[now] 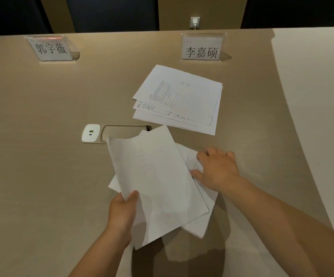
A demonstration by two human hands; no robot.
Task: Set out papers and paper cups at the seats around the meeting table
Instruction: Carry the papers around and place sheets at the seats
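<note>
Two hands: both on held sheets point(158, 176)
Left hand point(122, 212): pinches the sheets' near-left edge
Right hand point(216, 168): fingers spread flat on them
Surface point(42, 100): printed stack point(182, 98) lying beyond

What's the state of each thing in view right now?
left hand: pinches the held sheets
right hand: fingers spread on the lower sheets
held sheets: lifted, blank side up
paper stack: flat, fanned, printed side up
name cards: upright

2 name cards point(51, 48) point(201, 47), table socket point(90, 132), wall outlet point(195, 22)
</note>
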